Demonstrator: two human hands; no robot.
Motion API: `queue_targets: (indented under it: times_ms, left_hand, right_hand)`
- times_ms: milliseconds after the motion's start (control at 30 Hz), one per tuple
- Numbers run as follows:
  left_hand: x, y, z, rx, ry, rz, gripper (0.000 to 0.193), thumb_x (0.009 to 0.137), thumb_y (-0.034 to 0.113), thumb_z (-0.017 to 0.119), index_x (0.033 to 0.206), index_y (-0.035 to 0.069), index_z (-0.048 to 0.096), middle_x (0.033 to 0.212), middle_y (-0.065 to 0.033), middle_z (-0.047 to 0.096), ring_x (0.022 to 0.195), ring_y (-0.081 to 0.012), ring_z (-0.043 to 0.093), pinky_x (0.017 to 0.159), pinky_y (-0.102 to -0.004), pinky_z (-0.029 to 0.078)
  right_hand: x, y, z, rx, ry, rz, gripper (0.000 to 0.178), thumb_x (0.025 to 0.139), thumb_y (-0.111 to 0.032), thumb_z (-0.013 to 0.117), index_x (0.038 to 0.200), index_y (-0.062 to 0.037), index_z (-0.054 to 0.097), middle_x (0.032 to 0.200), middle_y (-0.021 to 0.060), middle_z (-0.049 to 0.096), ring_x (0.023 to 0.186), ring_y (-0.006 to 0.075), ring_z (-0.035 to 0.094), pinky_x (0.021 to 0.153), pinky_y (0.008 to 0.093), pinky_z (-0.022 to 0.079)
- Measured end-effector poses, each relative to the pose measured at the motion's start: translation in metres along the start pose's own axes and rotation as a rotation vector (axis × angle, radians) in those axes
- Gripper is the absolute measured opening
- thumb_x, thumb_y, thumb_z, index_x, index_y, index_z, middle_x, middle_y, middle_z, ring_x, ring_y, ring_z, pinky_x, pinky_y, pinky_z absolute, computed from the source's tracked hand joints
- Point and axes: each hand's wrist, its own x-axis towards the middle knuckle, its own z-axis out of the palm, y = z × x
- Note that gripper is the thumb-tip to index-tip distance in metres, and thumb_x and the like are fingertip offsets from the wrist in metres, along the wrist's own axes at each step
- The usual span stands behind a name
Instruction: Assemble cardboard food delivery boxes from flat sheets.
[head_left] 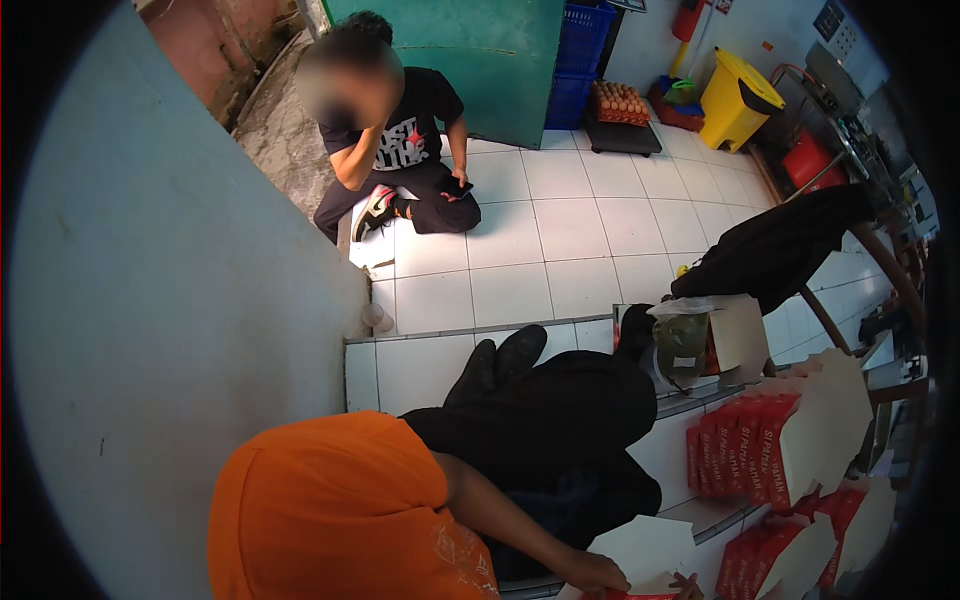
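Markings: red panels on the nested carton stack [735, 450] carry bold white capital lettering, repeated on one carton after another. Two lower carton stacks [745, 565] [848, 525] show the same red-and-white finish, with smaller white print in part. My orange shirt [330, 500] bears a pale line print near its front edge. The seated co-worker's black T-shirt [415, 135] displays large white lettering and a red star shape. Wall sheets [843, 38] at upper right are too small to read.

Position: the open carton [645, 545] is at the lower edge of the view, beyond my bent legs and left of the lower stacks.

Orientation: its white flap points toward the top of the view; the red edge lies below. The body is cut off, so I cannot tell the long axis.

Grip: my left hand [595, 573] is curled onto the carton's left edge, grasping it. My right hand [687, 588] has its fingers at the right edge; it is mostly cut off, and I cannot tell whether it grasps.

Adjacent: a white box [740, 340] stands beyond the nested stack, with a clear bag [682, 345] of green contents at its left side.
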Motion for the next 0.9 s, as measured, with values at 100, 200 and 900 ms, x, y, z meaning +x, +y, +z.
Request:
queue_targets:
  times_ms: [100, 200, 900]
  left_hand:
    - [0.002, -0.01, 0.004, 0.024, 0.047, 0.043, 0.026, 0.089, 0.015, 0.07, 0.108, -0.001, 0.06, 0.099, -0.0182, 0.064, 0.102, -0.0381, 0.064, 0.085, -0.0479, 0.05]
    - [0.002, -0.024, 0.028, 0.027, 0.121, 0.16, 0.025, 0.091, 0.019, 0.071, 0.108, 0.002, 0.063, 0.095, -0.0181, 0.065, 0.096, -0.0384, 0.064, 0.085, -0.0468, 0.05]
    - [0.019, 0.017, -0.074, 0.19, 0.073, 0.383, 0.023, 0.101, 0.026, 0.06, 0.103, 0.004, 0.064, 0.095, -0.0142, 0.062, 0.097, -0.0339, 0.061, 0.085, -0.0458, 0.049]
  right_hand:
    - [0.004, 0.0, -0.004, 0.004, 0.004, 0.007, 0.052, 0.11, -0.039, 0.043, 0.125, 0.0034, 0.069, 0.118, 0.022, 0.072, 0.104, 0.0338, 0.069, 0.093, 0.0442, 0.052]
    - [0.005, 0.004, -0.012, -0.001, 0.033, 0.015, 0.052, 0.11, -0.039, 0.044, 0.126, 0.0039, 0.068, 0.12, 0.0222, 0.072, 0.104, 0.0342, 0.069, 0.093, 0.0447, 0.052]
    - [0.109, 0.081, -0.193, -0.115, 0.64, -0.061, 0.047, 0.102, -0.042, 0.061, 0.123, -0.0012, 0.067, 0.118, 0.0228, 0.069, 0.102, 0.0371, 0.065, 0.088, 0.0498, 0.051]
